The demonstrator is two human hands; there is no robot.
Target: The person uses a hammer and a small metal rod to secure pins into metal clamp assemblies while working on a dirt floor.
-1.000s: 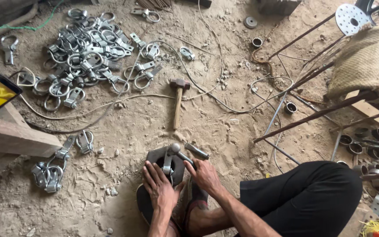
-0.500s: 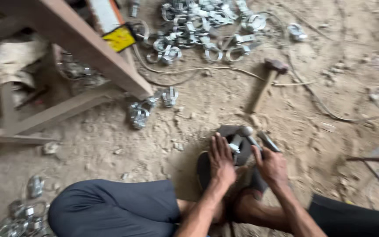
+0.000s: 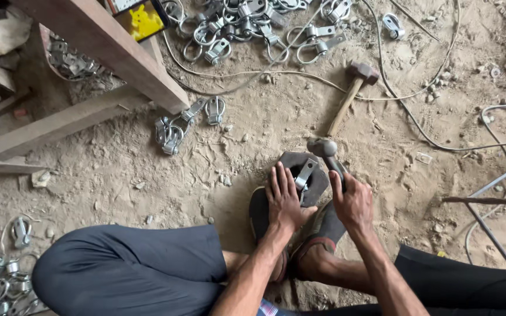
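Pressing a metal clamp piece (image 3: 304,174) flat on the dark iron block (image 3: 317,181), the left hand (image 3: 284,199) lies open, while the right hand (image 3: 354,202) is closed around a hammer (image 3: 327,153). Many finished clamps (image 3: 247,23) lie on the floor behind; the work seems midway.

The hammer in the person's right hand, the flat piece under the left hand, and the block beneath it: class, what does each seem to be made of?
Hammer: dull grey metal head, likely steel; handle hidden in the right hand. Flat piece, under the left hand: bright silvery metal, possibly plated. Block: dark, matte, probably iron, from its rusty brown surface.
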